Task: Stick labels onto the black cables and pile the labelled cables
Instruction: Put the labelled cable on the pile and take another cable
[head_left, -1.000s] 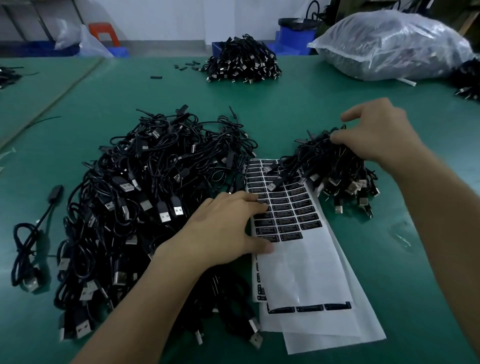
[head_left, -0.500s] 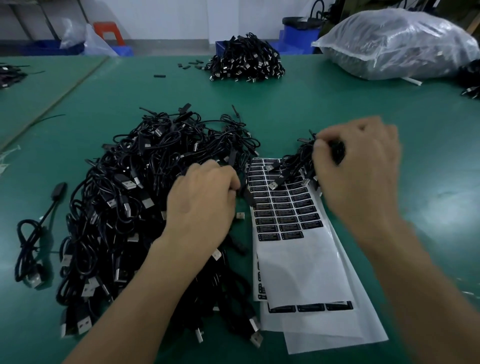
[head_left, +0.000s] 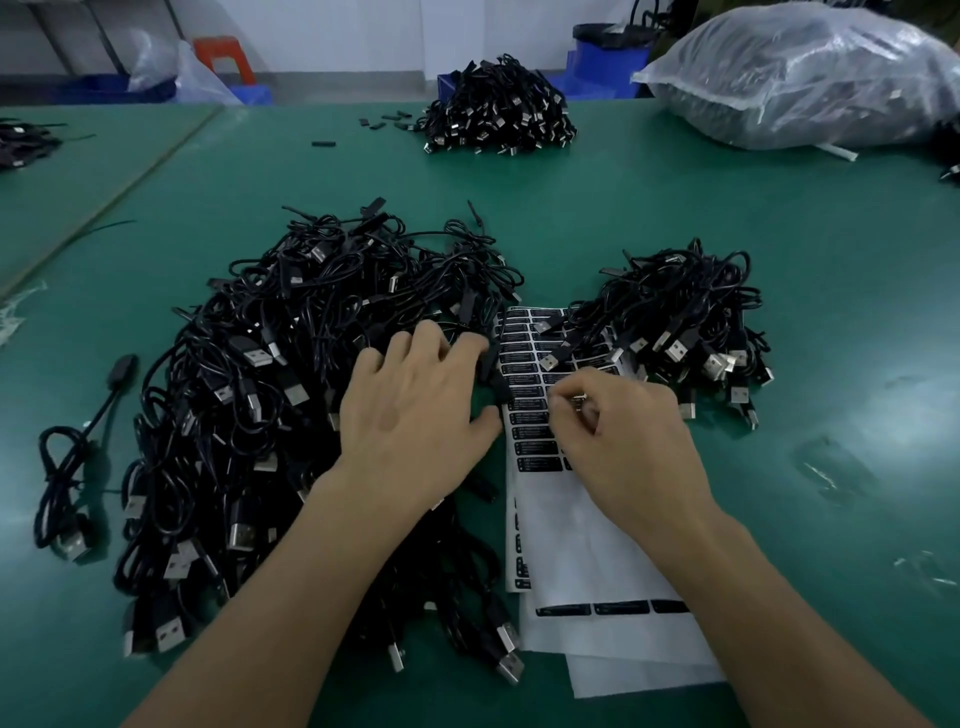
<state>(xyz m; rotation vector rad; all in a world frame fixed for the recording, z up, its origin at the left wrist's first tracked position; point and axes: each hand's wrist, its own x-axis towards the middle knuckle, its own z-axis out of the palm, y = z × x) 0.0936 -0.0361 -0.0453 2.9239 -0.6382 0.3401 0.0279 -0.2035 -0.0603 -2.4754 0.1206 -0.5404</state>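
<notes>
Peeling stage, I judge: right hand (head_left: 623, 441) pinches label (head_left: 557, 410) on label sheet (head_left: 571, 545); left hand (head_left: 415, 410) lies spread, gripping nothing, on big unlabelled pile (head_left: 260, 389). Touching sheet's right, small labelled pile (head_left: 675, 312). Most cables left, I reckon.

The green table (head_left: 675, 208) carries white label sheets (head_left: 587, 561). A big heap of black cables (head_left: 270, 395) lies against their left edge, and a smaller pile (head_left: 685, 312) overlaps their far right corner. Well beyond them sit a third pile (head_left: 498, 109) and a plastic bag (head_left: 800, 78).
</notes>
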